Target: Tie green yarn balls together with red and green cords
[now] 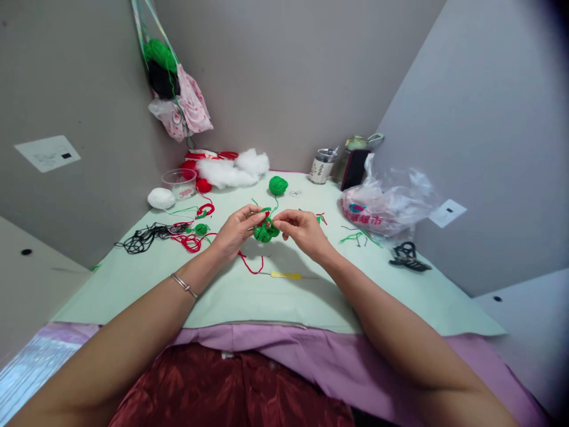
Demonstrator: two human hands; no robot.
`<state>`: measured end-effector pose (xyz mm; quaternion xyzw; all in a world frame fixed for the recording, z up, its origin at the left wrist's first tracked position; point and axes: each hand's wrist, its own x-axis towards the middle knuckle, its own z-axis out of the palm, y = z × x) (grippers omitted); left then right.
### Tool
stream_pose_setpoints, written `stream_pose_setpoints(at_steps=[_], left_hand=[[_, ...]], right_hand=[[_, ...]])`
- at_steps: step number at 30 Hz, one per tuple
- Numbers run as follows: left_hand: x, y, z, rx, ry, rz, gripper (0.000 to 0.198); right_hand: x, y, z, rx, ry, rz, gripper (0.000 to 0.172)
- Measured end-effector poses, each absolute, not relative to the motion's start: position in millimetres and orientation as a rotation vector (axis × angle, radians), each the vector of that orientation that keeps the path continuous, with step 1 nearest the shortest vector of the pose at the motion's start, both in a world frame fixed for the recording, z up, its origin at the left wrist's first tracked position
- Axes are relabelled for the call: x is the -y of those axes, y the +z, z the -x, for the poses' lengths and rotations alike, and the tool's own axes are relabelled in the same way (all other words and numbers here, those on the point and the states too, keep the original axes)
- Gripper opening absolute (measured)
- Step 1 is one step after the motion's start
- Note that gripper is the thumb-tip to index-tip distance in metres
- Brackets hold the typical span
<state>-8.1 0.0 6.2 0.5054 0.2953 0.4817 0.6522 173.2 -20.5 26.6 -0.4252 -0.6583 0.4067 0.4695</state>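
Note:
A small green crocheted piece (265, 233) with a bit of red at its top is held above the middle of the table. My left hand (240, 228) is closed on its left side. At its right edge, my right hand (302, 231) pinches with thumb and forefinger; whether a needle or only yarn is between them is too small to tell. A green strand runs up from the piece toward a green yarn ball (278, 185). Below the hands lies a crochet hook with a yellow handle (285, 276), beside a loop of red yarn (251, 265).
Tangled black yarn (153, 237), red yarn (189, 241) and a clear plastic cup (181, 185) are at left. White stuffing (235, 169) lies behind. A pen tin (322, 166), phone (354, 170), plastic bag (384, 204) and black hair claw (409, 257) stand or lie at right.

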Motion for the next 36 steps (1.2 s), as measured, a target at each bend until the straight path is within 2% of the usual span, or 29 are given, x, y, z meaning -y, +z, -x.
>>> stream_pose_setpoints(at_steps=[10,21,25,36], left_hand=[[1,8,7,-0.630,1.056,-1.200,0.026],[3,5,3,-0.704,1.193,-1.285,0.026],[3,5,4,-0.697,1.077,-1.266,0.028],[3,4,5,-0.724,0.759,-1.263,0.027]], right_hand=[[19,23,-173,1.596,0.974,0.942,0.012],[17,19,-171,1.518,1.177,0.951,0.024],[16,18,-171,1.488,1.188,0.907,0.030],[14,27,-182,1.642,1.184,1.020,0.030]])
